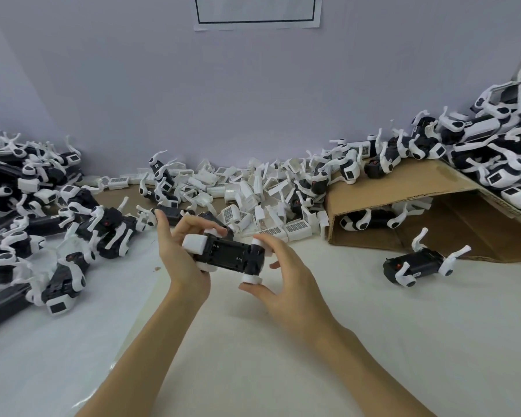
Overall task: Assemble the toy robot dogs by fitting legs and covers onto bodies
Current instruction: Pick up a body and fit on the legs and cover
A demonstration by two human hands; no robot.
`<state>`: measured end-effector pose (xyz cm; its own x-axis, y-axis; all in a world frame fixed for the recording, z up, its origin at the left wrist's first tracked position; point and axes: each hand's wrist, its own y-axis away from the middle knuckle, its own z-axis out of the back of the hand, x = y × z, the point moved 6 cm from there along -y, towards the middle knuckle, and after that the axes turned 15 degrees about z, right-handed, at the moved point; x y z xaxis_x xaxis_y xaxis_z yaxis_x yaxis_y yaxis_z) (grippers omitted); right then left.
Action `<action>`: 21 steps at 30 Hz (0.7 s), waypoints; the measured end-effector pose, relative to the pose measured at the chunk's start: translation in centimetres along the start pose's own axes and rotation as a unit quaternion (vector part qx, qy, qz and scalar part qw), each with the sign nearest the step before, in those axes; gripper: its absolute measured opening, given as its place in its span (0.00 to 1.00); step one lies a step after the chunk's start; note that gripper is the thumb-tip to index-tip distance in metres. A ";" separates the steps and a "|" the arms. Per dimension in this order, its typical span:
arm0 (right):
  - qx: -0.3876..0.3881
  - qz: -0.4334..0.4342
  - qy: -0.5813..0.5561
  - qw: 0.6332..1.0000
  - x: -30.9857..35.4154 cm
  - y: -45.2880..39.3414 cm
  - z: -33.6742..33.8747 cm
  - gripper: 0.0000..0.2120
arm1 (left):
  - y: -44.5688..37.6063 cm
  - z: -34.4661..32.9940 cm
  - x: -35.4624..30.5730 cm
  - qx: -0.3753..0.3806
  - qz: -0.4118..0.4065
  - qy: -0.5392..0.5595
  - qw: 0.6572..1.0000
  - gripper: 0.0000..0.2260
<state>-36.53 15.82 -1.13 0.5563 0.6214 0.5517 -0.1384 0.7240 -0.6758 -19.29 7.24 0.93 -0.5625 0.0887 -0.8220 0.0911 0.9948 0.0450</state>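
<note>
I hold a black toy dog body (227,255) above the middle of the white table, its underside facing me. A white cover piece (194,243) sits on its left end. My left hand (178,251) grips that left end, fingers curled over the top. My right hand (283,275) pinches the right end, where white leg hubs (251,278) stick out; thumb and fingers touch those hubs. A pile of loose white covers (253,188) lies behind the hands against the wall.
Toy dogs with legs are heaped at the left (36,212) and stacked on the right (494,145) over a tipped cardboard box (403,188). One dog (418,264) lies alone on the table (373,341) right of my hands. A wall stands close behind.
</note>
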 end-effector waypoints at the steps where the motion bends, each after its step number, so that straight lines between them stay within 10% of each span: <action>1: 0.000 -0.018 -0.004 1.000 -0.3 0.1 0.2 0.33 | -0.1 -0.2 0.3 -0.001 -0.001 -0.021 1.000 0.37; 8: -0.005 -0.106 -0.084 0.991 -2.1 0.2 1.2 0.23 | 0.2 -1.3 0.6 -0.060 -0.113 -0.317 0.940 0.25; 14: 0.017 -0.138 -0.124 0.982 -1.8 0.4 0.1 0.23 | -0.8 1.1 0.6 -0.145 -0.066 -0.221 0.962 0.22; 21: 0.127 -0.116 0.188 0.967 -2.9 -0.2 -1.0 0.23 | -0.8 3.0 -0.8 -0.189 -0.111 -0.155 0.963 0.14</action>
<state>-37.33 13.56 -3.09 0.8486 0.3151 0.4249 -0.1445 0.9107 -0.3869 -16.50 6.25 -0.14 -0.2568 -0.0887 -0.9624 -0.3408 0.9401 0.0042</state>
